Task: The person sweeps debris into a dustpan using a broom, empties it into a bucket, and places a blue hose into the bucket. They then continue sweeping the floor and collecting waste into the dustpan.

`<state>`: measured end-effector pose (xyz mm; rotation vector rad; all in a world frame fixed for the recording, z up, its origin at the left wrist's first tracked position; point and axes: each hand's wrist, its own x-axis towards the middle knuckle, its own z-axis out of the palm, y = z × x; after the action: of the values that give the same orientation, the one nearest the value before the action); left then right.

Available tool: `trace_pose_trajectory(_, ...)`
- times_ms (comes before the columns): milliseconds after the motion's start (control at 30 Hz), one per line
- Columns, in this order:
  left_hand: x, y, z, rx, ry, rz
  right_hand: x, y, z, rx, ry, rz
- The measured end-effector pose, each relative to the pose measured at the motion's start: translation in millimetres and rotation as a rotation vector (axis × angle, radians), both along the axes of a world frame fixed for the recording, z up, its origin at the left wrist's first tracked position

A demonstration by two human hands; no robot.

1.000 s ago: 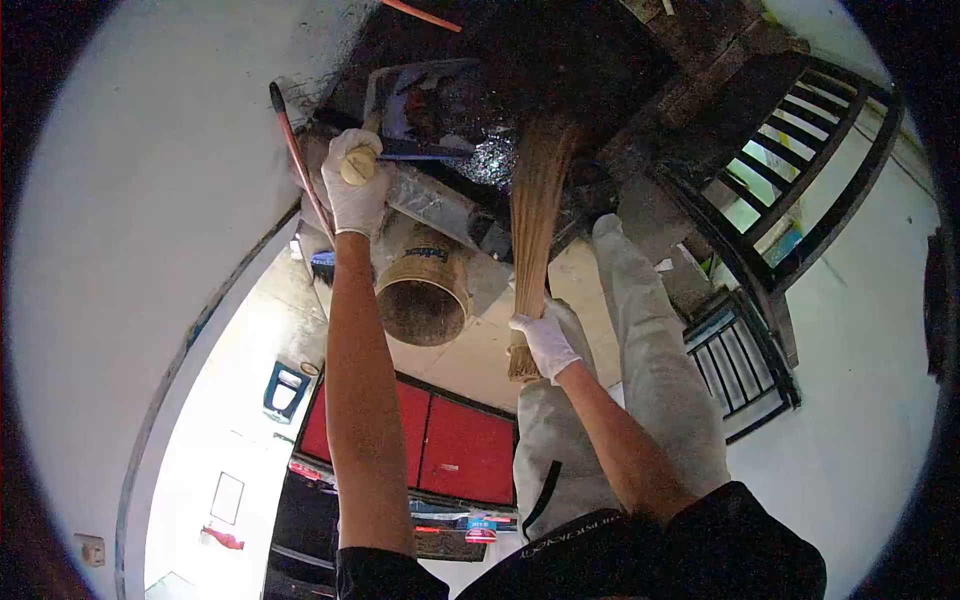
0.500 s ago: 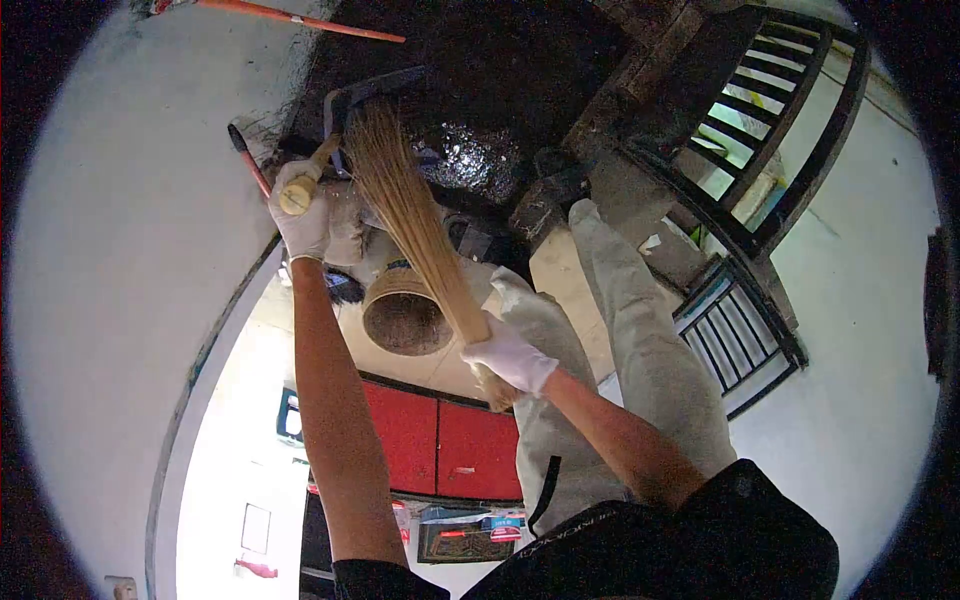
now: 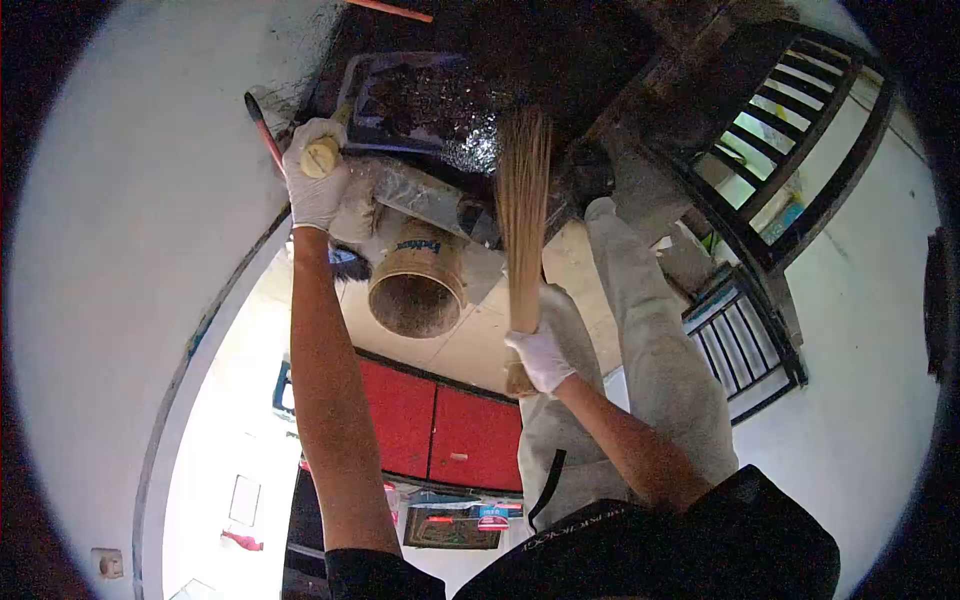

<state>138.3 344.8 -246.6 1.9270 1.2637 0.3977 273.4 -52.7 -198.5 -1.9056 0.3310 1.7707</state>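
Observation:
My left hand (image 3: 318,180), in a white glove, is closed round a pale wooden handle (image 3: 320,158). The handle leads up to a blue-grey tray-like scoop (image 3: 395,140) lying on the dark wet floor, with dark wet matter in it. In my right hand (image 3: 543,358), gloved too, is the bound end of a straw broom (image 3: 523,220). Its bristles point away from me and spread over the dark floor, to the right of the scoop. A dirty bucket (image 3: 418,292) stands between my forearms, its opening towards me.
Black metal railings (image 3: 750,200) stand at the right. A white wall (image 3: 110,270) runs along the left, with a red-and-black handle (image 3: 264,130) near it. Red cabinet doors (image 3: 395,415) lie below the bucket. Orange pole (image 3: 390,10) at the top.
The broom has swung to the right with my right hand and now points nearly straight ahead. More of the scoop shows, and my left hand is slightly higher in view.

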Motion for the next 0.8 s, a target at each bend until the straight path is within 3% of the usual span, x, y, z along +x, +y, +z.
trace_pose_trajectory(100, -4.1, -6.2, -6.4, -0.045, -0.058, 0.062, -26.3, 38.5, 5.4, -0.132, 0.256, -0.218)
trace_pose_trajectory(233, -15.0, -9.1, -13.6, -0.142, -0.158, 0.183, -24.6, 91.4, -6.6, -0.022, 0.515, -0.202)
trace_pose_trajectory(267, -35.3, -18.4, -35.9, -0.149, -0.223, 0.394, -21.8, 104.8, -3.0, 0.036, 0.565, -0.171)
trace_pose_trajectory(333, -38.8, -10.3, -28.7, -0.158, -0.178, 0.291, -24.4, 118.2, -6.5, 0.08, 0.684, -0.087)
trace_pose_trajectory(367, -39.1, -6.7, -24.7, -0.161, -0.127, 0.196, -26.9, 119.7, -10.1, 0.082, 0.678, -0.091)
trace_pose_trajectory(400, -46.8, -8.8, -32.2, -0.205, -0.177, 0.324, -24.0, 129.5, -5.3, 0.103, 0.673, -0.069)
trace_pose_trajectory(500, -48.5, -0.2, -29.8, -0.189, -0.136, 0.331, -4.0, 139.5, 14.7, 0.088, 0.689, -0.075)
trace_pose_trajectory(567, -50.3, 6.3, -29.4, -0.194, -0.136, 0.336, 14.2, 124.5, 20.8, 0.132, 0.5, 0.089)
trace_pose_trajectory(633, -48.8, 6.7, -30.9, -0.204, -0.139, 0.354, 37.2, 96.7, 31.1, 0.214, 0.451, 0.005)
trace_pose_trajectory(733, -49.9, 2.5, -33.7, -0.174, -0.144, 0.395, 74.3, 54.5, 49.3, 0.111, 0.415, 0.132)
trace_pose_trajectory(800, -47.5, 4.2, -35.1, -0.04, -0.07, 0.317, 79.1, 39.5, 55.9, -0.004, 0.198, 0.017)
